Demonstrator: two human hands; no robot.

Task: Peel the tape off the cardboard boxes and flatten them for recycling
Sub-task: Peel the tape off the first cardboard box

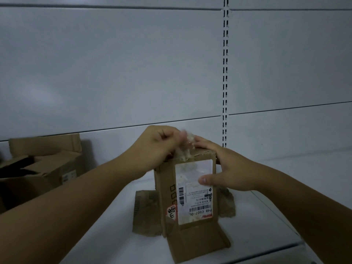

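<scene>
1 cardboard box (pixel 167 189), upright on white shelf (pixel 266 210), flaps splayed at base. 1 strip of clear tape (pixel 185 147), crumpled, at box's 12 o'clock, pinched by left hand (pixel 154 147) at 11 o'clock. Right hand (pixel 228 168), 2 o'clock, grips box top, thumb on shipping label (pixel 194 199). Open boxes (pixel 42 168), 9 o'clock.

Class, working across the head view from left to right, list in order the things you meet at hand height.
In order: open cardboard box → left hand → clear tape → right hand. The labelled box, gripped by the right hand, spans both hands, so it is left out.
</scene>
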